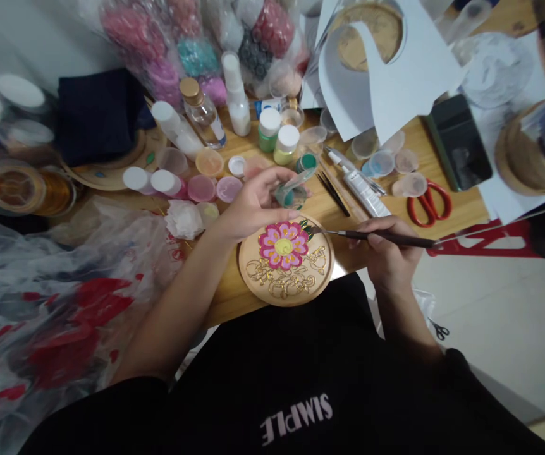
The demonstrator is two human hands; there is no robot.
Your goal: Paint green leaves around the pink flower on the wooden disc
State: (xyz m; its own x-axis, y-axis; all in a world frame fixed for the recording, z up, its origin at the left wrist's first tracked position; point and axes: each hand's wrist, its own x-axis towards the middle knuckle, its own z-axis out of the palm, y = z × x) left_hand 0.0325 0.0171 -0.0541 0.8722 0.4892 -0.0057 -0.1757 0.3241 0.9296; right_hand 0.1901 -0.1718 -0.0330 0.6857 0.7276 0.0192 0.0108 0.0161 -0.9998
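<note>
A round wooden disc (258, 278) lies at the table's near edge, bearing a pink flower with a yellow centre and gold scroll outlines. My left hand (253, 205) holds a small clear cup of green paint (291, 194) just above the disc's upper rim. My right hand (389, 249) grips a thin dark paintbrush (386, 237), and its tip touches the green leaf at the flower's upper right.
Small paint pots (201, 188) and white-capped bottles (269, 129) crowd the wooden table (462, 205) behind the disc. Red scissors (428, 203), a white tube (365, 189), a dark phone (459, 142) and white paper (410, 76) lie to the right. A plastic bag (49, 303) sits left.
</note>
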